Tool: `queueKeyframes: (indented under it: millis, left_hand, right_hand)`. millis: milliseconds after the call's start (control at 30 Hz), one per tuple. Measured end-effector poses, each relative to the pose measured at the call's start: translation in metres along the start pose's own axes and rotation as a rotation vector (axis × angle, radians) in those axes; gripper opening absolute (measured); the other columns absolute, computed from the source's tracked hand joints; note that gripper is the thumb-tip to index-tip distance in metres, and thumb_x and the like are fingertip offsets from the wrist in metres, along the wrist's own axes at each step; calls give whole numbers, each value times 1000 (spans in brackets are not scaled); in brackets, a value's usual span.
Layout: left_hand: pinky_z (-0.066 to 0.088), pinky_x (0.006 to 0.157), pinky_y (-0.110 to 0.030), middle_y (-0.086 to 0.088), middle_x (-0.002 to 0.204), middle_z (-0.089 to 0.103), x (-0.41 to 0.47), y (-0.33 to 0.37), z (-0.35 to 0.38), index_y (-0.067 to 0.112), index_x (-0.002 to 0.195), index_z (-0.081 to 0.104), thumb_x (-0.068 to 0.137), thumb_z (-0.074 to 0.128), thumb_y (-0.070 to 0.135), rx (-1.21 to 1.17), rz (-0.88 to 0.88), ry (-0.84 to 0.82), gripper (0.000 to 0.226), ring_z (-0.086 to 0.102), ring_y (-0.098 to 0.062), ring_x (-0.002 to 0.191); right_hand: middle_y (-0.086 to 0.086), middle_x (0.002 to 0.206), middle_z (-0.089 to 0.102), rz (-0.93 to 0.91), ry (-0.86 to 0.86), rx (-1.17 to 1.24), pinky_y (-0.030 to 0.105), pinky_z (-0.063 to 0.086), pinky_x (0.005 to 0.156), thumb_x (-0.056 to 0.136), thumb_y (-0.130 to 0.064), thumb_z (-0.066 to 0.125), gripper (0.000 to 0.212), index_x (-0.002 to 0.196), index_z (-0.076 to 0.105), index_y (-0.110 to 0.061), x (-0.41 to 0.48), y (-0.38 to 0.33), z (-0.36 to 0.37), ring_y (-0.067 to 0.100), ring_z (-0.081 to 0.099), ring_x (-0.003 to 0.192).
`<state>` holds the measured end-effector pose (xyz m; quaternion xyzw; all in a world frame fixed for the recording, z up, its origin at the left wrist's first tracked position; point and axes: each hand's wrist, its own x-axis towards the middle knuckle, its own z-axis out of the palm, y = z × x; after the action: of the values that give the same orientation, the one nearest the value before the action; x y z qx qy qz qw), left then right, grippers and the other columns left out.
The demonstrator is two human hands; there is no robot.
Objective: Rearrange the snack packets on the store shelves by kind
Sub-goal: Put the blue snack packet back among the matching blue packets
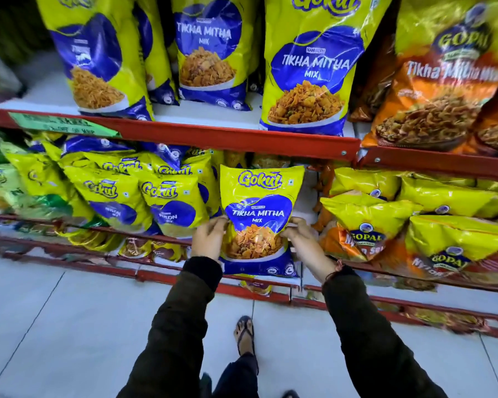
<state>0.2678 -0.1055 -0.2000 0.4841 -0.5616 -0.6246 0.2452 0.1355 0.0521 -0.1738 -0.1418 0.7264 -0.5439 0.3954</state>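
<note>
A yellow and blue Gokul Tikha Mitha Mix packet (259,208) stands upright at the front of the middle shelf. My left hand (209,238) grips its left edge and my right hand (302,239) grips its right edge. To its left lean several Gokul nylon sev packets (173,202). On its right lie Gopal packets (365,222) in yellow and orange. Behind the held packet the shelf gap is partly hidden.
The upper shelf with a red rail (213,135) carries large Gokul Tikha Mitha bags (311,67) and orange Gopal bags (443,81). Lower red shelves (156,275) hold more snacks. Grey floor tiles (69,326) and my sandalled foot (245,334) lie below.
</note>
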Motion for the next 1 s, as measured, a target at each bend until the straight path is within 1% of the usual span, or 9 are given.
queueKeyframes:
  millis: [133, 267, 367, 467, 533, 633, 767, 900, 1000]
  left_hand:
    - [54, 81, -40, -8, 110, 71, -23, 37, -45, 15, 103, 68, 92, 57, 35, -32, 68, 117, 26, 64, -25, 99]
    - [45, 68, -30, -8, 92, 69, -36, 96, -71, 22, 81, 68, 88, 52, 34, -66, 273, 104, 21, 60, -20, 81]
    - [42, 52, -19, 4, 79, 69, -32, 147, -82, 21, 82, 69, 74, 52, 47, -93, 360, 96, 32, 58, -11, 64]
    - [46, 69, -29, 9, 79, 70, -14, 191, -80, 23, 83, 73, 83, 52, 37, -101, 475, 84, 25, 60, -12, 76]
    - [49, 83, -32, 19, 82, 74, 3, 211, -73, 28, 83, 76, 92, 53, 22, -166, 526, 74, 26, 64, 1, 80]
    - [46, 95, -10, 11, 118, 68, 42, 238, -62, 12, 119, 67, 96, 45, 7, -171, 584, 22, 33, 62, 13, 100]
    - [40, 106, -21, -5, 141, 56, 91, 260, -49, -2, 136, 54, 96, 38, 0, -105, 616, -61, 43, 50, -9, 126]
    - [29, 101, -9, -3, 137, 53, 122, 248, -43, -3, 132, 55, 100, 35, 5, -3, 534, -77, 39, 46, -15, 128]
    - [25, 85, 1, 7, 120, 47, 132, 243, -47, 8, 131, 58, 103, 32, 14, 110, 542, -54, 39, 39, -5, 116]
  right_hand:
    - [-3, 101, 58, -125, -135, -67, 26, 49, 70, 95, -12, 55, 32, 125, 44, -15, -30, -47, 16, 2, 58, 83]
    - [-2, 92, 63, -324, -164, -114, 7, 48, 61, 94, -8, 57, 32, 121, 42, -17, -36, -97, 33, -2, 63, 76]
    - [4, 120, 62, -493, -141, -124, 22, 48, 99, 87, -17, 60, 43, 126, 45, -18, -30, -140, 43, 16, 59, 115]
    - [8, 136, 55, -610, -119, -99, 41, 40, 112, 85, -18, 59, 45, 127, 43, -24, -15, -181, 50, 23, 51, 130]
    - [-3, 134, 53, -668, -39, -119, 24, 40, 104, 81, -26, 57, 53, 132, 41, -25, -5, -200, 56, 12, 49, 125]
    - [-10, 130, 53, -741, 56, -60, 11, 40, 97, 83, -25, 60, 59, 139, 41, -19, 19, -221, 63, 2, 53, 116]
    - [-9, 132, 52, -745, 148, -52, -1, 40, 90, 94, -14, 62, 54, 143, 39, -19, 55, -238, 70, -9, 52, 110]
    - [2, 146, 52, -660, 182, -93, 34, 36, 116, 96, -16, 60, 55, 146, 39, -14, 89, -236, 77, 19, 47, 137]
    - [-5, 132, 58, -601, 220, -68, 31, 40, 105, 91, -22, 63, 52, 141, 46, -19, 99, -236, 83, 21, 52, 133]
